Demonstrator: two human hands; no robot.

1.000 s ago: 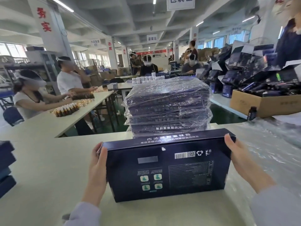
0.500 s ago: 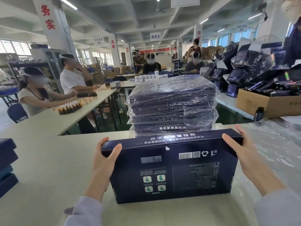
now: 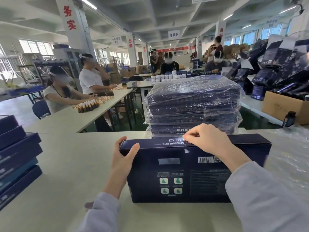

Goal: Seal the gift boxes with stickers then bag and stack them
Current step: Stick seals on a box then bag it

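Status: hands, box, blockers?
Hands: left hand grips box at its left end; right hand pinches at its top edge. The box stands upright on table, unbagged. Close behind, bagged stack, not in the way.

Matt navy cardboard gift box (image 3: 192, 171); glossy crinkled plastic-wrapped stack (image 3: 192, 106).
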